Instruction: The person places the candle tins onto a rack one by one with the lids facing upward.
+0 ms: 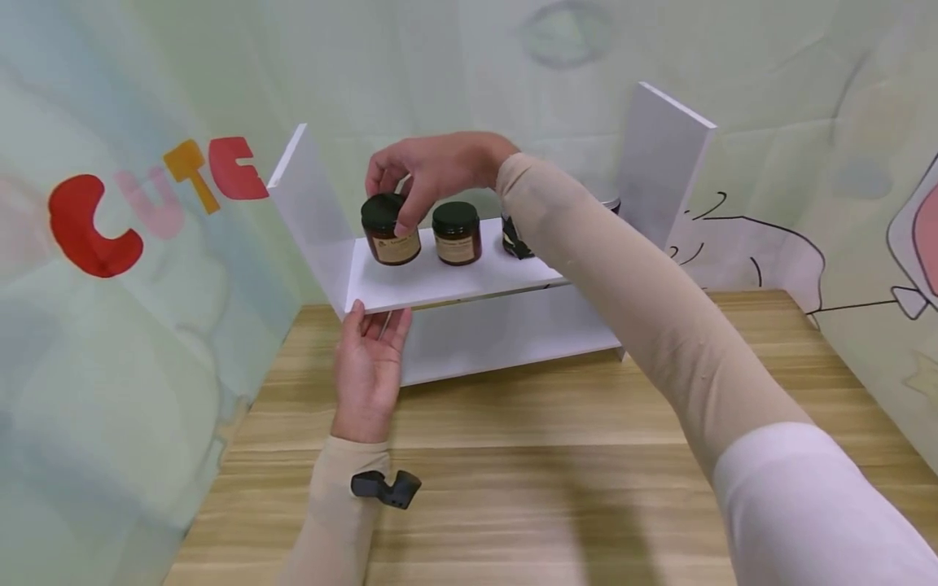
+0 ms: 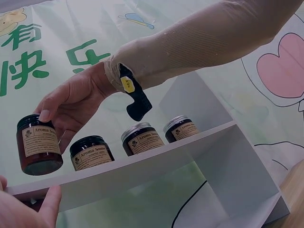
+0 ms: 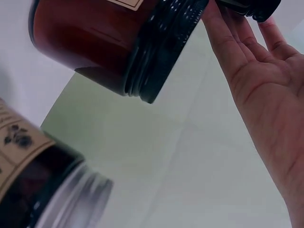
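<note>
My right hand (image 1: 440, 175) reaches over a white shelf (image 1: 506, 273) and grips a dark amber jar (image 2: 40, 147) by its black lid. The jar has a tan label and seems slightly raised off the board, at the left end. Beside it stands a second black-lidded amber jar (image 1: 458, 236). In the right wrist view only the held jar's dark lid (image 3: 249, 5) shows, at the top. At the front left corner my left hand (image 1: 370, 366), palm up, holds the shelf board, thumb at its edge and fingers underneath, partly hidden.
Two silver-lidded jars (image 2: 142, 138) (image 2: 181, 128) stand farther right on the shelf, mostly behind the right sleeve in the head view. White side panels (image 1: 663, 159) rise at both ends. The unit stands on a wood-grain table (image 1: 513, 472) against a printed cloth backdrop (image 1: 454, 65).
</note>
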`<state>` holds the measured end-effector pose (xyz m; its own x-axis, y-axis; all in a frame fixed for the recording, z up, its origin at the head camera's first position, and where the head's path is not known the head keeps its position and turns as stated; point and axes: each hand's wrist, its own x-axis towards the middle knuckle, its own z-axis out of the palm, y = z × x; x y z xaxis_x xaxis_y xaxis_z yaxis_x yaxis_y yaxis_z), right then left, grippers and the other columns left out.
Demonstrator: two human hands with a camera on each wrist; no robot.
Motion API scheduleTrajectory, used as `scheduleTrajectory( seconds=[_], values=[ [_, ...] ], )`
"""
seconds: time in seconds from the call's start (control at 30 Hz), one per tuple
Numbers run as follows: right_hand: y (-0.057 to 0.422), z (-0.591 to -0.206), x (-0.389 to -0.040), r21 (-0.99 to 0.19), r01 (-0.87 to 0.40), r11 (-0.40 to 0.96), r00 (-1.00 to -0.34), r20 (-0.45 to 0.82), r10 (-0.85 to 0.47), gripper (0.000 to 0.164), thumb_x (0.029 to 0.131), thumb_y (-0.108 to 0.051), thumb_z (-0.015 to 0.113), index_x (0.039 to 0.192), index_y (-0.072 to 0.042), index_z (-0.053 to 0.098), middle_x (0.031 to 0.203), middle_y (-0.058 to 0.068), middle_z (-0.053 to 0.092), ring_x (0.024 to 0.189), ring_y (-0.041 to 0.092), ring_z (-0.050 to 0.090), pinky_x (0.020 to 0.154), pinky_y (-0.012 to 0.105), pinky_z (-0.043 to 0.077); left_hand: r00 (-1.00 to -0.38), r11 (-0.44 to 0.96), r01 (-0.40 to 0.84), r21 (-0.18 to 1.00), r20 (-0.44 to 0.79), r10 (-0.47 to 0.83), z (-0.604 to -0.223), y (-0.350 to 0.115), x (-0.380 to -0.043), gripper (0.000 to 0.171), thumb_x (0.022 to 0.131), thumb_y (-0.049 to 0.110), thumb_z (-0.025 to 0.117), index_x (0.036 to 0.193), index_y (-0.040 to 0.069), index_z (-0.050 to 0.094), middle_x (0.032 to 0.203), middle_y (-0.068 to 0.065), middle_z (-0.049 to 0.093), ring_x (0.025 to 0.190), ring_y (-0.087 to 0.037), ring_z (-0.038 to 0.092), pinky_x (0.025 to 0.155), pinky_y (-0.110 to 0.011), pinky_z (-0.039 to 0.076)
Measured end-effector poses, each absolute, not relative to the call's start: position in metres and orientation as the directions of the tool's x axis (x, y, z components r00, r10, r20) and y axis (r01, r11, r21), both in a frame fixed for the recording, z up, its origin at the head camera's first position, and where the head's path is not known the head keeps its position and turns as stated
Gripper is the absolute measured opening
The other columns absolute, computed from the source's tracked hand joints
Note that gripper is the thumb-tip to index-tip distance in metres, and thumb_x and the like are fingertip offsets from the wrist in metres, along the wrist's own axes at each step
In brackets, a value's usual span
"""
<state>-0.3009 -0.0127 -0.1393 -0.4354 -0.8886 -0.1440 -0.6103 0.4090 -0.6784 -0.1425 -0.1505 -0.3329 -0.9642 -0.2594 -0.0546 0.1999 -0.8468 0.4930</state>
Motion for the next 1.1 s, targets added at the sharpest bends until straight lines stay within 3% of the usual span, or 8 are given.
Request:
scheduleTrajectory(
  seconds=[0.43, 0.67, 0.83, 1.1],
  values=[
    [-0.023, -0.147, -0.306, -0.585, -0.641, 0.497, -0.465, -0.22, -0.858, 0.055, 0.08, -0.028, 0.086, 0.124, -0.017, 0.054, 0.128, 0.004, 0.059, 0.114, 0.018, 0.058, 0.101, 0.03, 0.048, -0.962, -0.838, 0.2, 0.507, -0.062, -0.267, -0.333, -0.145, -0.14, 0.038, 0.109, 0.026, 0.047, 0.14, 0.004, 0.042, 0.134, -0.014, 0.049, 0.122, -0.028, 0.053, 0.103, -0.034, 0.055],
    [-0.015, -0.149, -0.307, -0.505, -0.66, 0.555, -0.499, -0.257, -0.828, 0.059, 0.085, -0.035, 0.083, 0.133, -0.018, 0.053, 0.134, 0.0, 0.057, 0.124, 0.014, 0.052, 0.108, 0.031, 0.043, -0.967, -0.828, 0.19, 0.527, -0.047, -0.252, -0.334, -0.138, -0.142, 0.044, 0.109, 0.027, 0.049, 0.146, 0.006, 0.038, 0.141, -0.015, 0.046, 0.128, -0.03, 0.051, 0.105, -0.035, 0.053],
    [-0.005, -0.146, -0.308, -0.546, -0.642, 0.539, -0.508, -0.225, -0.832, 0.061, 0.09, -0.031, 0.079, 0.142, -0.017, 0.05, 0.141, -0.001, 0.057, 0.13, 0.012, 0.052, 0.112, 0.031, 0.043, -0.969, -0.824, 0.18, 0.537, -0.046, -0.241, -0.334, -0.135, -0.145, 0.044, 0.109, 0.028, 0.049, 0.146, 0.006, 0.038, 0.14, -0.015, 0.046, 0.127, -0.029, 0.051, 0.106, -0.034, 0.053],
    [0.024, -0.145, -0.295, -0.672, -0.617, 0.408, -0.508, -0.055, -0.859, 0.055, 0.096, -0.029, 0.073, 0.143, -0.012, 0.051, 0.141, -0.001, 0.058, 0.131, 0.011, 0.054, 0.11, 0.026, 0.045, -0.972, -0.833, 0.171, 0.526, -0.046, -0.229, -0.333, -0.135, -0.146, 0.045, 0.108, 0.028, 0.05, 0.146, 0.006, 0.039, 0.142, -0.015, 0.047, 0.128, -0.029, 0.051, 0.105, -0.035, 0.053]
  ],
)
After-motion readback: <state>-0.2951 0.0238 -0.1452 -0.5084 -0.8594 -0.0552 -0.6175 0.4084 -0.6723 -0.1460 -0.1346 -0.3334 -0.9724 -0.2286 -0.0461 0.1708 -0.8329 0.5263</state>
